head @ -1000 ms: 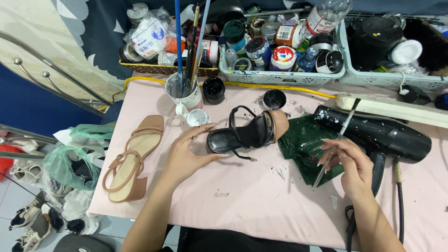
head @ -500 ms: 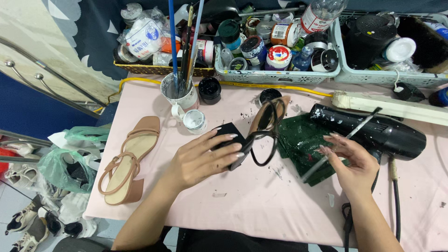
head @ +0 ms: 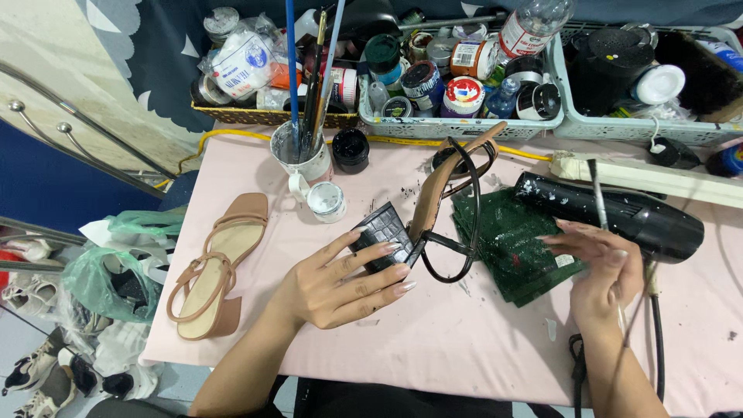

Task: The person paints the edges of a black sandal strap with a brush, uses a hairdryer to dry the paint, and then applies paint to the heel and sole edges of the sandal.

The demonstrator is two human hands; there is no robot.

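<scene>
Over a cluttered pink worktop [head: 464,340], the left hand [head: 333,286] gripped a black croc-textured heeled sandal [head: 402,228] tilted sole-up for access, while right-hand fingers [head: 588,248] pinched a thin brush [head: 597,193].

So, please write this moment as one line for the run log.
left hand: holds black sandal by its block heel | right hand: holds thin brush | under: green cloth | beside: black hair dryer

A tan sandal [head: 213,267] lies on the pink table [head: 464,348] — well left. Jars fill pale baskets [head: 457,128] behind; a brush cup [head: 303,155] stands near.
</scene>
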